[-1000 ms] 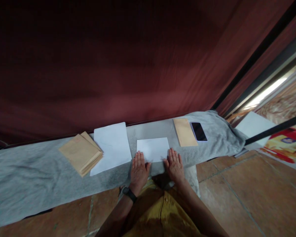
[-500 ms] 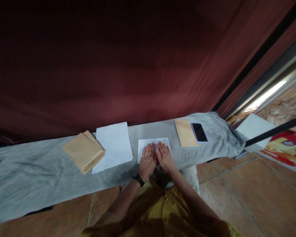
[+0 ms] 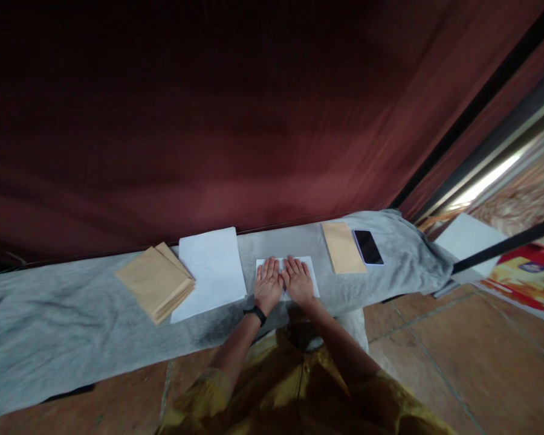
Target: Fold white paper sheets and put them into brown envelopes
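A small white sheet of paper (image 3: 315, 279), possibly folded, lies on the grey cloth in front of me. My left hand (image 3: 268, 286) rests flat on its left half, fingers stretched forward, with a dark watch on the wrist. Beside it, my right hand (image 3: 298, 283) lies palm down on the paper's right half, the two thumbs close together. Both hands cover most of the sheet; only its far edge and sides show. To the left is a stack of larger white paper (image 3: 213, 272), and to the right a single brown envelope (image 3: 343, 248).
Several brown envelopes (image 3: 152, 281) are piled at the left, overlapping the white stack. A phone (image 3: 369, 247) lies right of the single envelope. The narrow bench (image 3: 63, 320) is draped in grey cloth against a dark red curtain (image 3: 236, 151). A printed red-and-yellow box (image 3: 532, 278) stands at far right.
Both hands have moved from the paper's near corners inward onto its surface, first cupped close together, now flatter and slightly farther apart. The envelopes, paper stack and phone stay put.
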Tool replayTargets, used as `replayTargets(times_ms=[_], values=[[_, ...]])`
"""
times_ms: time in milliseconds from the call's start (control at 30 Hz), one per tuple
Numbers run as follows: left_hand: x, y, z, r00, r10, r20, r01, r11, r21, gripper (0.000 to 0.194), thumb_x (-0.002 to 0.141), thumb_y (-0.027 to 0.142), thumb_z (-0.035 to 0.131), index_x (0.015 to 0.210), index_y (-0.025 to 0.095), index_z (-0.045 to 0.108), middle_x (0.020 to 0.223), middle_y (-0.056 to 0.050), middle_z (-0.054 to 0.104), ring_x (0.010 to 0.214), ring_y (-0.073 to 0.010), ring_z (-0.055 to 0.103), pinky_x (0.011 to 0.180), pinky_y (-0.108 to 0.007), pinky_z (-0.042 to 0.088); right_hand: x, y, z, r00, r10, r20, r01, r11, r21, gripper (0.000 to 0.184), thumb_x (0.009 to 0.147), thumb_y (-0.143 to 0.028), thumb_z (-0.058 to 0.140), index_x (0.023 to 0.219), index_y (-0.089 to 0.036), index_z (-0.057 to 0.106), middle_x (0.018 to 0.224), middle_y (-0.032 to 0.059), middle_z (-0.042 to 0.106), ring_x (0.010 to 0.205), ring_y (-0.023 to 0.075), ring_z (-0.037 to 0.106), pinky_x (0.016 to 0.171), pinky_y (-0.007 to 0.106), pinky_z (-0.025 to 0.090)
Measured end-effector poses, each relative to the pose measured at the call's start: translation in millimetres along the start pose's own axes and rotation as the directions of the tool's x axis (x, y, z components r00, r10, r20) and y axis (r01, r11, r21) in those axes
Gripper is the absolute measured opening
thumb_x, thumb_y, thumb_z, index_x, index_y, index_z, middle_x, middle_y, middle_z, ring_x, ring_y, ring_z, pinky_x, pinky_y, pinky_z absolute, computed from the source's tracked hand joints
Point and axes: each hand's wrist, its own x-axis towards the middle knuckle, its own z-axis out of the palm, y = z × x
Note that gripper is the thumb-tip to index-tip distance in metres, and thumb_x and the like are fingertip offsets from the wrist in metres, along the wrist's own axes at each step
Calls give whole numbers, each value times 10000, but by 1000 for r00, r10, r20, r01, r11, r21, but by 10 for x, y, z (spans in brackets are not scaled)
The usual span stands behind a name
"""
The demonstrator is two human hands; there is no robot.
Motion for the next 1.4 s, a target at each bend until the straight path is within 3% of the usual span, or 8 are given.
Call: replayTargets(times_ms=[433,600,700,867,967,1167,1400], values=[[-2,-114,107,984,-137,-116,134,991,-30,586,1004,305,314,1530,59,392,1600,-166,374,1522,-261,293,1247,-478,250,-50,149,54,987,140,-78,-142,990,-8,562,1064,-407,300,1539,-131,419,1575,154,437,1467,295,390,1202,493,248],[-22,-102,96,966,-200,-163,200,980,-16,626,1015,358,317,1512,-17,384,1585,-234,368,1513,-305,307,1245,-509,248,-90,199,99,981,148,-122,-151,988,-15,586,1064,-412,285,1545,-96,397,1574,176,432,1464,303,392,1202,487,242],[-32,-3,93,976,-143,-163,143,990,-15,618,1024,355,303,1522,-5,371,1602,-218,348,1522,-300,287,1250,-511,240,-98,198,102,983,154,-96,-158,987,-32,601,1061,-419,296,1551,-80,378,1591,179,400,1481,304,362,1209,488,231],[-5,241,167,997,45,-63,-48,997,-54,566,1032,318,283,1535,78,383,1611,-135,374,1521,-238,299,1251,-475,265,-99,201,72,986,156,-53,-158,986,-44,593,1058,-373,280,1559,-64,353,1615,171,354,1505,303,313,1209,493,231],[30,273,187,999,27,-48,-29,998,-61,573,1037,345,275,1536,85,384,1607,-144,376,1515,-243,313,1240,-485,286,-99,210,61,988,148,-54,-150,988,-43,576,1046,-333,297,1559,-79,359,1607,173,371,1505,293,316,1209,495,230],[51,111,116,999,5,-35,-6,999,-37,616,1041,406,274,1529,49,384,1609,-168,358,1522,-260,295,1246,-468,264,-96,209,73,986,143,-87,-146,989,-38,579,1049,-361,321,1545,-68,384,1590,187,400,1494,304,338,1205,496,238],[-2,-27,121,991,-73,-112,72,997,-10,592,1030,379,302,1541,91,378,1605,-155,371,1525,-252,288,1246,-477,251,-97,218,85,984,152,-97,-156,987,-25,588,1061,-395,292,1551,-82,378,1584,175,413,1475,306,373,1204,500,246]])
